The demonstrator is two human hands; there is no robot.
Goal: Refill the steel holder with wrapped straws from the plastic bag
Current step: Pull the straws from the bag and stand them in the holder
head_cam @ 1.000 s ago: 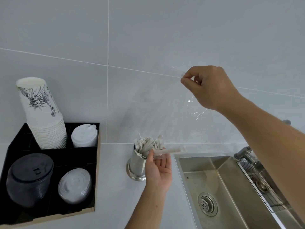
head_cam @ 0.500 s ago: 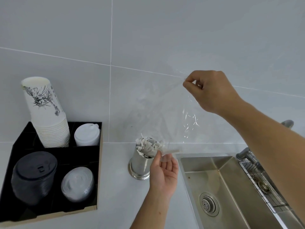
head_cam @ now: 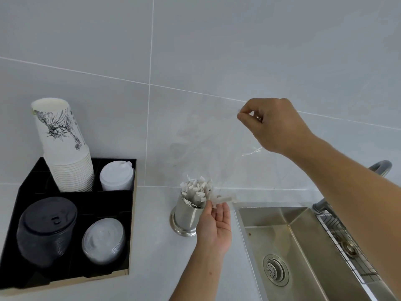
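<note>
The steel holder (head_cam: 186,216) stands on the white counter, packed with white wrapped straws (head_cam: 196,191) poking out of its top. My right hand (head_cam: 271,124) is raised in front of the wall and pinches the top corner of the clear plastic bag (head_cam: 208,148), which hangs down toward the holder. My left hand (head_cam: 216,227) is just right of the holder, palm up; its thumb and fingers hold a wrapped straw (head_cam: 223,199) that lies sideways at the bag's lower end, beside the holder's rim.
A black organiser tray (head_cam: 121,213) at the left holds stacked paper cups (head_cam: 65,148), white lids (head_cam: 116,174), black lids (head_cam: 46,231) and clear lids (head_cam: 104,240). A steel sink (head_cam: 288,246) with a drain and a tap (head_cam: 379,168) lies to the right.
My right hand has lowered a little with the bag. My left hand stays beside the holder with the sideways straw.
</note>
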